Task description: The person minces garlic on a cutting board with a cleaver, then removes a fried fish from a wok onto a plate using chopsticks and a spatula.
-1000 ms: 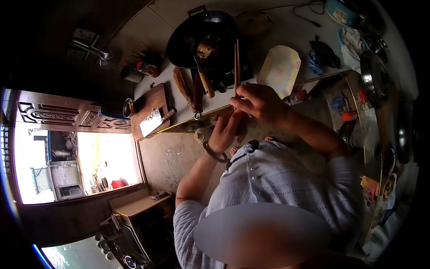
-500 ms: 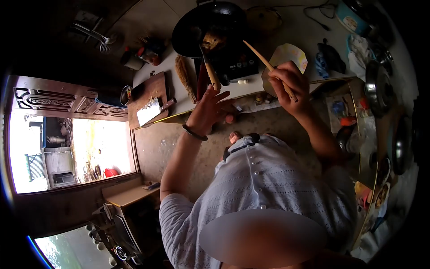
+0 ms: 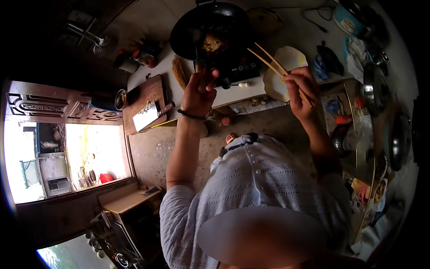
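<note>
My left hand (image 3: 197, 94) is closed round the wooden handle of a spatula (image 3: 198, 54), whose metal end reaches into a black wok (image 3: 230, 18). Browned food (image 3: 215, 43) lies in the wok, which sits on a black induction cooker (image 3: 245, 68). In my right hand (image 3: 303, 92) is a pair of wooden chopsticks (image 3: 270, 62), with their tips apart and pointing toward the wok. Just behind the chopsticks, a pale plate with a wavy rim (image 3: 293, 56) rests on the counter; the sticks and hand cover part of it.
Left of the cooker lie a straw brush (image 3: 179, 74) and a cutting board (image 3: 156, 89) with a cleaver (image 3: 145, 117) and chopped bits. A small bowl (image 3: 121, 98) stands beside the board. Jars (image 3: 144, 58) are at the back left, a blue pot (image 3: 349, 20) at the back right.
My left hand has moved forward and closed round the spatula handle, where its fingers were spread before. The chopsticks in my right hand have opened apart at the tips.
</note>
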`<state>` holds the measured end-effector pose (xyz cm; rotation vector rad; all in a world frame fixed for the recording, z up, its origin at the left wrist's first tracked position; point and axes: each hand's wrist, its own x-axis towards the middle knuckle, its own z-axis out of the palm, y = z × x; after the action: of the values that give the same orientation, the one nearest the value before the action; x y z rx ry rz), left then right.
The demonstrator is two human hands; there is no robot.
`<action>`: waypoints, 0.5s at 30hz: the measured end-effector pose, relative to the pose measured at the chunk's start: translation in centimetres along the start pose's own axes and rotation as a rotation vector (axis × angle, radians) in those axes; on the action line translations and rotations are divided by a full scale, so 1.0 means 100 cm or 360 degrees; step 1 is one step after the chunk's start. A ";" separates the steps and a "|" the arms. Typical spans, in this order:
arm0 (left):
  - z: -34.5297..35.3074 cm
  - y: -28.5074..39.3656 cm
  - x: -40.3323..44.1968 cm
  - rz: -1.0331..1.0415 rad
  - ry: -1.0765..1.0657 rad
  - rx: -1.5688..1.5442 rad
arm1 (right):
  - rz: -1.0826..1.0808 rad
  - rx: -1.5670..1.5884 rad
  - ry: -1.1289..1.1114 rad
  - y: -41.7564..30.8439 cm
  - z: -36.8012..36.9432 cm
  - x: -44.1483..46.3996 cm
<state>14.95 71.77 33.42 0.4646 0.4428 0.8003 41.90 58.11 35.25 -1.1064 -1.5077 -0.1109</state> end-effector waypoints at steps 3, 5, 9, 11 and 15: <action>-0.015 0.014 -0.012 -0.0019 0.0089 0.0023 | 0.0031 0.0041 -0.0024 -0.002 0.010 0.013; -0.019 0.027 -0.026 0.0078 -0.0014 0.0429 | 0.0026 0.0081 -0.0048 0.002 0.022 0.022; -0.010 0.055 -0.048 0.0006 0.0288 0.0983 | 0.0027 0.0219 -0.0094 0.019 0.055 0.042; -0.012 0.072 -0.053 -0.0128 0.0352 0.1062 | 0.0070 0.0303 -0.0166 0.029 0.075 0.050; -0.003 0.090 -0.062 0.0004 0.0525 0.1303 | -0.0010 0.0181 -0.0437 0.063 0.113 0.070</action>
<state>5.81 72.63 39.35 1.0956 1.0887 0.6744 39.04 72.53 34.46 -1.0567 -1.7382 0.1264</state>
